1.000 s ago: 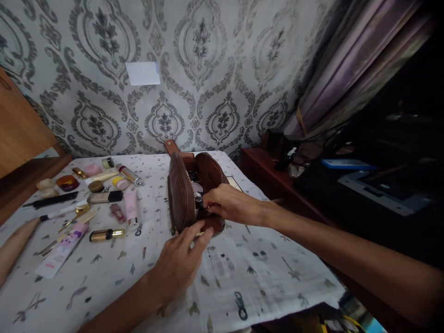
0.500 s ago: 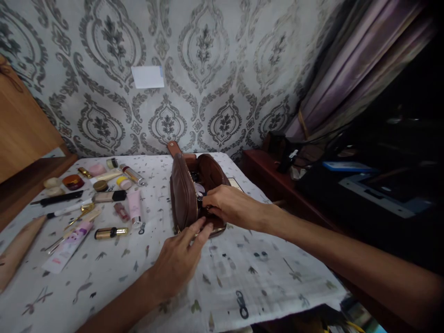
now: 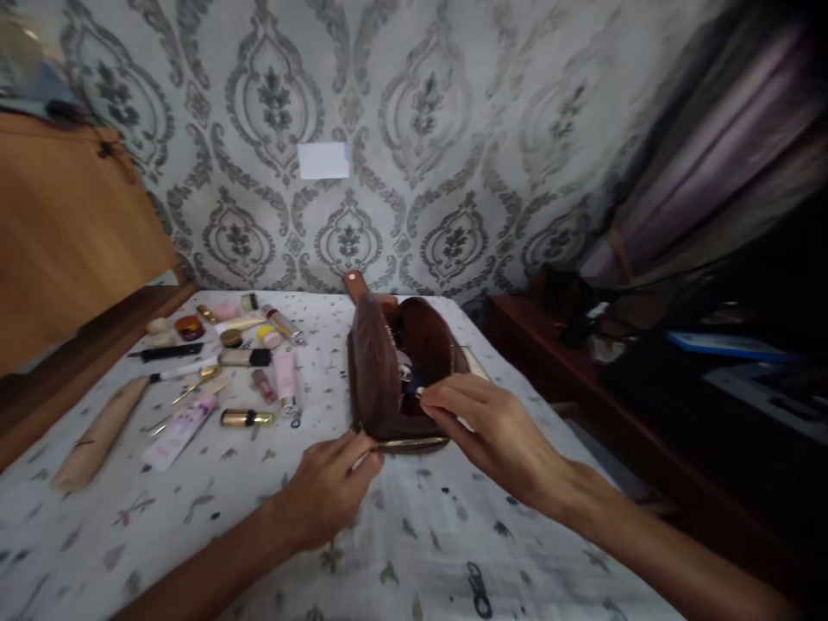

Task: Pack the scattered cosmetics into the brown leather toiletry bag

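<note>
A brown zip pouch (image 3: 375, 371) stands unzipped on the patterned white cloth (image 3: 310, 561), its flap towards the wall. Several items lie inside, mostly in shadow. My right hand (image 3: 485, 423) is at the pouch's near right opening, thumb and fingers pinched on a small whitish thing (image 3: 419, 392) too small to name. With its fingers curled, my left hand (image 3: 336, 483) grips the pouch's near left corner by the zip. To the left lie cosmetics, among them a pink tube (image 3: 285, 378), a gold and black tube (image 3: 247, 417) and a purple and white tube (image 3: 181, 429).
A wooden board (image 3: 78, 233) stands at the far left. Behind the cloth is a patterned wall (image 3: 349, 112) with a white card (image 3: 323, 161). On the right are a dark red ledge (image 3: 536, 345), a blue-edged object (image 3: 730, 347) and a purple curtain (image 3: 718, 164).
The view has shifted, so things appear farther right. My right hand has drawn back from inside the pouch to its opening. My left fingers have curled at the pouch's near corner.
</note>
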### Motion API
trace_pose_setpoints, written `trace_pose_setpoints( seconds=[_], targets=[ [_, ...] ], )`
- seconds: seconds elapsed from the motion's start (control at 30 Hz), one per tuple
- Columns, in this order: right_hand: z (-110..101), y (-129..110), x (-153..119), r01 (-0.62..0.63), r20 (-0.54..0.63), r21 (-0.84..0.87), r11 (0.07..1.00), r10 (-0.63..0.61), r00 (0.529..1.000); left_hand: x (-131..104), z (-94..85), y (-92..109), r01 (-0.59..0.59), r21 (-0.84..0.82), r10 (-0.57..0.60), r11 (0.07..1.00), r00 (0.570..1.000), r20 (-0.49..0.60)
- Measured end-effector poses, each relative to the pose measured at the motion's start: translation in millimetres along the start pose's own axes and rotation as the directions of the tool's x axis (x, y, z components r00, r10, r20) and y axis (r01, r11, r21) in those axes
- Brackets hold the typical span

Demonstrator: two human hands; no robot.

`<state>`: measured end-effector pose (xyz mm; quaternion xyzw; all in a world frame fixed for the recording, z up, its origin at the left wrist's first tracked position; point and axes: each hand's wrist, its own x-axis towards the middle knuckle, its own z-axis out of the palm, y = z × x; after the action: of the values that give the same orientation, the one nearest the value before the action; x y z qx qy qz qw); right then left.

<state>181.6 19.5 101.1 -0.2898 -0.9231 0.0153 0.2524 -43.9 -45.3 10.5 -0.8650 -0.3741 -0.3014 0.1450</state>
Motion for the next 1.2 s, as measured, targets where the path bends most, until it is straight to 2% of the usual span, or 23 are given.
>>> trace_pose_setpoints(
  seconds=[0.07, 0.17, 0.23, 0.33, 0.43, 0.5, 0.57, 0.73, 0.8, 0.9, 1.0, 1.07, 1.13, 1.2],
  targets=[
    [11.3, -13.5, -10.1, 0.063, -0.071, 0.056, 0.996, -0.059, 0.996, -7.4, -3.8, -7.9, 0.005, 0.034, -0.006, 0.999, 0.999, 0.034],
    [35.3, -31.8, -19.2, 0.167, -0.097, 0.193, 0.967, -0.151, 0.984, -20.7, -9.9, -19.5, 0.051, 0.100, -0.060, 0.994, 0.994, 0.095],
    [54.1, -42.0, -20.0, 0.195, -0.090, 0.270, 0.943, -0.177, 0.980, -29.3, -14.6, -27.4, 0.083, 0.125, -0.098, 0.989, 0.987, 0.125],
    [80.2, -54.2, -13.6, 0.162, -0.033, 0.354, 0.921, -0.161, 0.986, -40.6, -22.1, -42.9, 0.147, 0.170, -0.168, 0.974, 0.979, 0.114],
    [102.1, -61.6, -0.3, 0.025, 0.078, 0.451, 0.892, -0.067, 0.995, -52.2, -28.9, -65.9, 0.268, 0.232, -0.289, 0.935, 0.955, 0.062],
    [116.5, -64.5, 10.8, -0.096, 0.150, 0.538, 0.837, 0.017, 0.989, -61.2, -32.5, -83.1, 0.376, 0.249, -0.396, 0.893, 0.918, 0.035],
    [132.1, -66.6, 22.6, -0.217, 0.222, 0.642, 0.735, 0.093, 0.971, -71.1, -34.8, -98.6, 0.484, 0.233, -0.499, 0.843, 0.867, 0.004],
    [171.6, -71.8, 44.2, -0.423, 0.367, 0.847, 0.321, 0.222, 0.903, -93.1, -36.1, -122.2, 0.646, 0.132, -0.639, 0.752, 0.763, -0.097],
    [182.7, -73.3, 45.8, -0.443, 0.375, 0.869, 0.221, 0.291, 0.880, -98.9, -38.0, -128.4, 0.682, 0.121, -0.666, 0.722, 0.731, -0.145],
    [190.3, -74.4, 42.4, -0.435, 0.351, 0.876, 0.208, 0.343, 0.871, -106.1, -44.9, -138.8, 0.751, 0.101, -0.718, 0.653, 0.656, -0.233],
    [190.5, -74.5, 38.3, -0.436, 0.354, 0.875, 0.211, 0.336, 0.873, -113.7, -53.2, -150.1, 0.818, 0.069, -0.770, 0.572, 0.564, -0.300],
    [189.7, -74.2, 37.2, -0.432, 0.354, 0.881, 0.195, 0.335, 0.873, -117.3, -56.8, -156.6, 0.846, 0.050, -0.795, 0.531, 0.517, -0.316],
    [189.7, -73.5, 37.4, -0.427, 0.354, 0.888, 0.171, 0.338, 0.872, -117.6, -58.0, -161.5, 0.858, 0.041, -0.812, 0.512, 0.499, -0.304],
    [190.4, -72.2, 37.9, -0.426, 0.358, 0.894, 0.142, 0.346, 0.867, -113.6, -57.0, -165.1, 0.853, 0.049, -0.817, 0.520, 0.514, -0.261]
  ],
)
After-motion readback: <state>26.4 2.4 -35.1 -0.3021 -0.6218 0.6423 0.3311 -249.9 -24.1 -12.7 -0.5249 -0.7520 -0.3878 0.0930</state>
